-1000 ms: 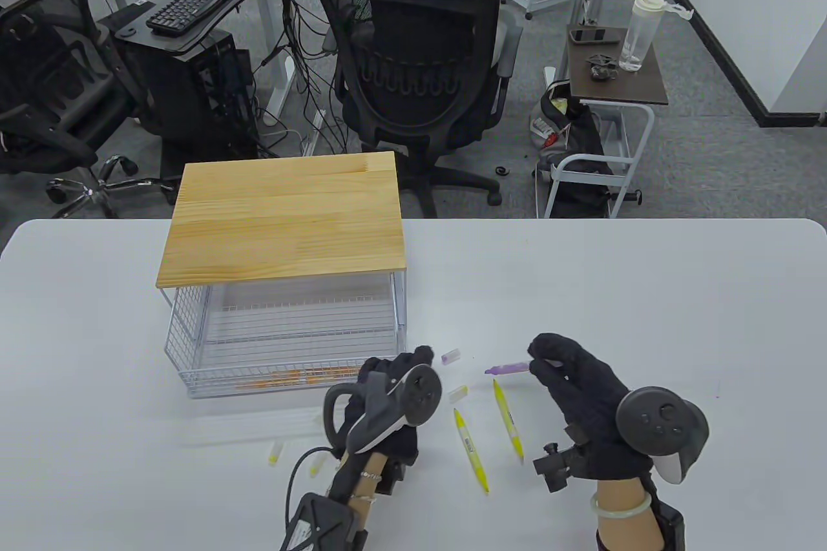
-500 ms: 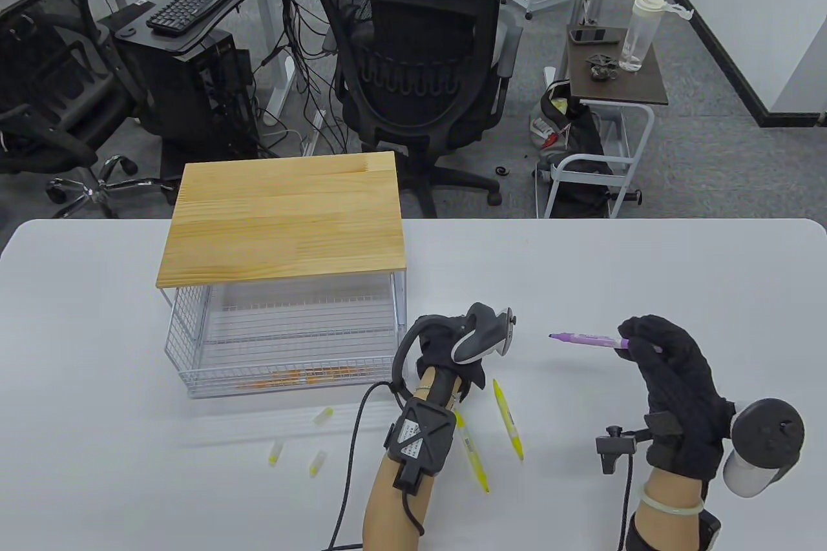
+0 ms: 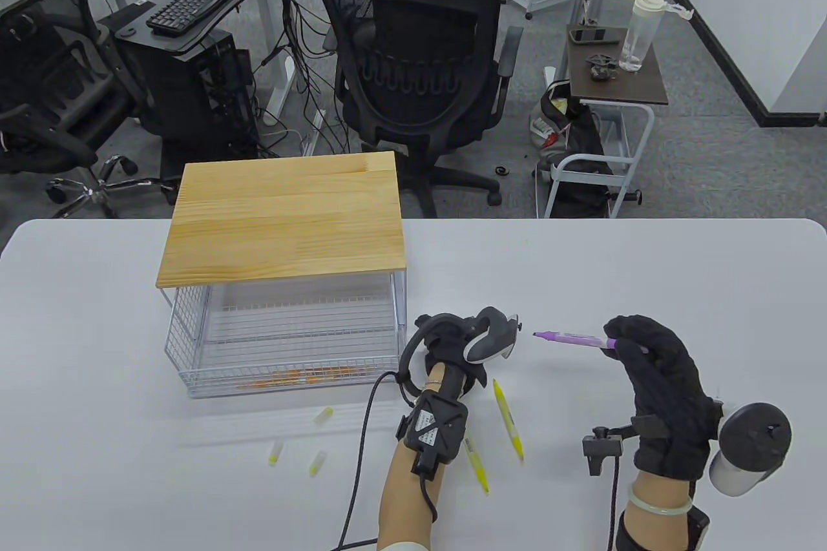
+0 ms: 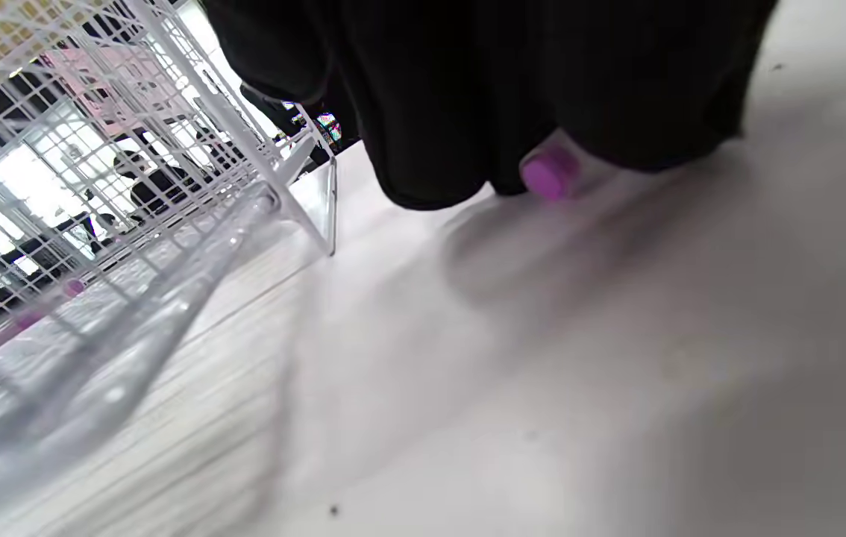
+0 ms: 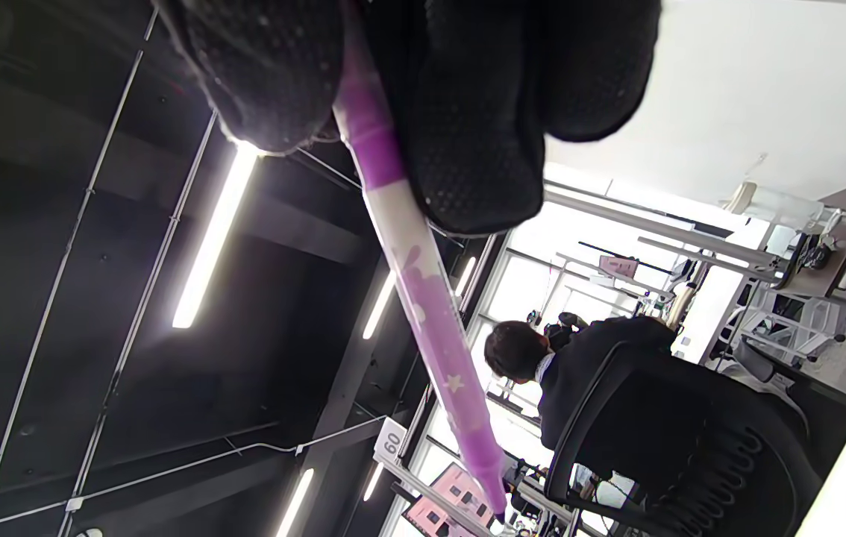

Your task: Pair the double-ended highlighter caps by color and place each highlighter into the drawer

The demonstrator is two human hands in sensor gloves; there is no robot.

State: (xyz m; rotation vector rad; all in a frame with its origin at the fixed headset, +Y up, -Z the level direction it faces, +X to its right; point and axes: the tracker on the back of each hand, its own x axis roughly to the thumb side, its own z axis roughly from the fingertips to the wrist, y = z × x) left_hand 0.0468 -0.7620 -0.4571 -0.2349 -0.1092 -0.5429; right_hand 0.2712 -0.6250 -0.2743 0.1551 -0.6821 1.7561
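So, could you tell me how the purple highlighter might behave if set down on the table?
The purple highlighter looks slim and round, so it may roll. It stays straight though the right hand grips only one end, so it's probably stiff and light. Its exposed tip could mark the table.

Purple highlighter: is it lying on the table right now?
No. The right hand holds the purple highlighter by one end, lifted off the table, with its bare tip toward the left hand.
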